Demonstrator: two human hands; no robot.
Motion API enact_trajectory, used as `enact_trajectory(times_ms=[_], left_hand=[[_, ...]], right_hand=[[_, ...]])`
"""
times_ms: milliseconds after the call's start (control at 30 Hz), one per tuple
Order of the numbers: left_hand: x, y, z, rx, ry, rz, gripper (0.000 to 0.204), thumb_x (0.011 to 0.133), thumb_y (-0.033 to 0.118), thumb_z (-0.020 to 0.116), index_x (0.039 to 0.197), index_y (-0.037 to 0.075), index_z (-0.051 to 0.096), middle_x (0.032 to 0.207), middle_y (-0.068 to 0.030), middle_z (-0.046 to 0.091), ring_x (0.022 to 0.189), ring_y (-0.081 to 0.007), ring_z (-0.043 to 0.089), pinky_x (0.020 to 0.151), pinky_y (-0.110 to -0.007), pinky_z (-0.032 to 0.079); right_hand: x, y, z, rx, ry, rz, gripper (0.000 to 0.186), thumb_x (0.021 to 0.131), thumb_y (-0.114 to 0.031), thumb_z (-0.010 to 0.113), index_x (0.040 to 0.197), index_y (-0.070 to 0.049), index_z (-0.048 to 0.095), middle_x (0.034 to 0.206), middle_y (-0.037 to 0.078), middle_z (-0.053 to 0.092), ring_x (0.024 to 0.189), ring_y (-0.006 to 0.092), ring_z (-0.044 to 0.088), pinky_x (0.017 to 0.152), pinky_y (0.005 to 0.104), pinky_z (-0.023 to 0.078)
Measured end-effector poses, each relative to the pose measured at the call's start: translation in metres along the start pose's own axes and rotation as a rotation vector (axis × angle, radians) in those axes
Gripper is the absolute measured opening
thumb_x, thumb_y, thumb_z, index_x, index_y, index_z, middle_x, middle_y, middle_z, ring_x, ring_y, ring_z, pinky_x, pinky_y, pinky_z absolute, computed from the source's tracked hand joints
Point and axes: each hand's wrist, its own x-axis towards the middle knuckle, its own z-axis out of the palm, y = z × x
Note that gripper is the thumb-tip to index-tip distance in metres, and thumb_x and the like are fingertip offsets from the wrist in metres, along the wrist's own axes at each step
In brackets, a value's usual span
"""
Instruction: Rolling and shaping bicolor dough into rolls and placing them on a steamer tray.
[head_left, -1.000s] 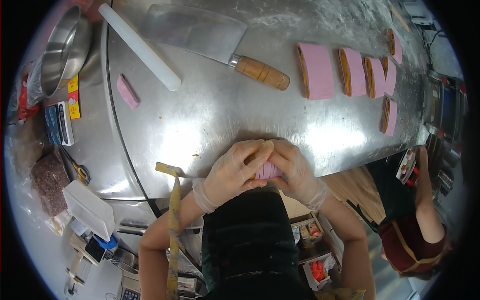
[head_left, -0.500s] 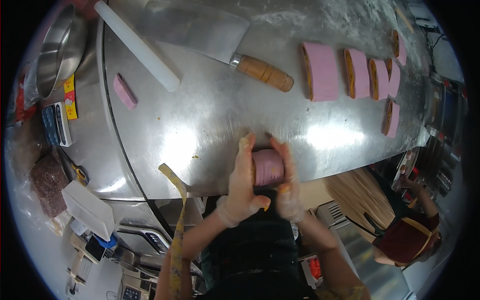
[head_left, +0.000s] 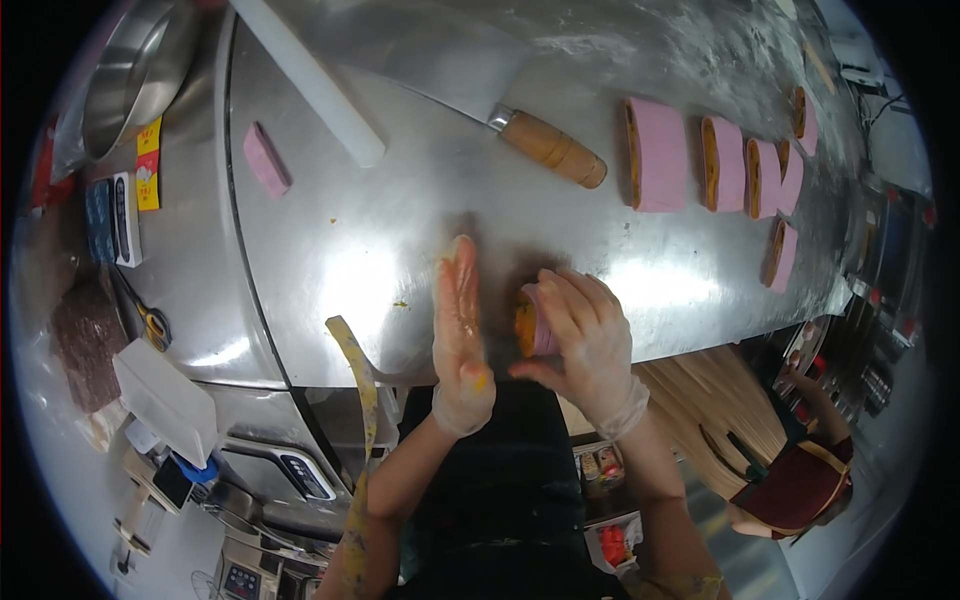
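Note:
My right hand [head_left: 597,350], in a clear glove, curls around a short pink dough roll [head_left: 541,325] just in from the near edge of the steel table. Orange-brown filling shows at the roll's left end; my fingers hide much of its right side. Apart from the roll, to its left, my left hand [head_left: 460,330] stands on edge with its fingers stretched out, holding nothing. Its glove has orange smears on the palm and thumb. Farther right on the table lie several filled pink dough pieces [head_left: 657,158], and a thin pink strip [head_left: 266,158] lies at the left.
A cleaver [head_left: 552,148] with a wooden handle and a white rolling pin [head_left: 312,85] lie on the steel table [head_left: 420,200]. Scissors [head_left: 152,322], a metal bowl [head_left: 120,100] and a white tray [head_left: 165,402] are at the left. Another person [head_left: 800,475] is at the right.
Both hands were pressed against the roll's two sides. The left hand has come away to the left, while the right hand has turned and wrapped over the roll. The whole view has shifted slightly.

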Motion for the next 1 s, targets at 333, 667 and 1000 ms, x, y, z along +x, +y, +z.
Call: enact_trajectory(times_ms=[333,667,1000], left_hand=[[0.008,-0.005,-0.002,0.260,0.034,0.255,0.075,0.102,0.029,0.055,0.156,-0.005,0.015,0.156,-0.0286,0.031,0.144,-0.0407,0.035,0.117,-0.047,0.030],[0.020,-0.009,-0.001,0.742,0.025,0.376,0.067,0.097,0.017,0.061,0.149,-0.009,0.027,0.147,-0.0290,0.043,0.132,-0.0426,0.048,0.110,-0.047,0.038],[0.013,0.019,-0.029,0.735,-0.016,0.367,0.071,0.080,-0.012,0.055,0.147,-0.006,0.034,0.138,-0.0248,0.054,0.134,-0.0445,0.047,0.110,-0.050,0.039]], right_hand=[[0.000,-0.002,0.000,0.129,0.121,0.029,0.115,0.049,-0.019,0.093,0.147,-0.002,0.036,0.141,0.017,0.050,0.124,0.0396,0.051,0.104,0.0459,0.044],[-0.005,0.003,0.016,0.239,0.151,0.058,0.111,0.055,-0.008,0.090,0.150,-0.002,0.033,0.141,0.019,0.049,0.127,0.0407,0.049,0.106,0.0480,0.042],[0.002,-0.017,-0.003,-0.126,0.211,-0.095,0.089,0.070,-0.043,0.080,0.143,-0.006,0.043,0.143,0.015,0.048,0.131,0.0355,0.046,0.109,0.0531,0.037]])
